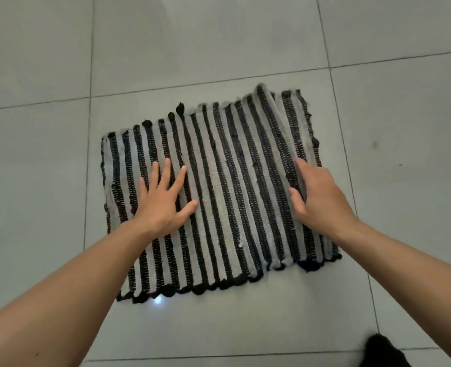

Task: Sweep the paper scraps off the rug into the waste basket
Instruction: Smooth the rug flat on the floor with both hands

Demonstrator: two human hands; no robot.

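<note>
A black and grey striped rug (227,186) lies flat on the tiled floor, turned slightly clockwise. My left hand (163,202) rests palm down on its left half with the fingers spread and nothing in it. My right hand (322,200) stands on its edge on the rug's right part, fingers together and pointing away from me, holding nothing. A tiny white speck (240,245) sits on the rug near its front middle. I see no other paper scraps on the rug. No waste basket is in view.
Pale grey floor tiles (219,43) with dark grout lines surround the rug on all sides. A dark shape (383,352), possibly a foot or clothing, shows at the bottom right. A small light glare (157,300) reflects off the floor at the rug's front edge.
</note>
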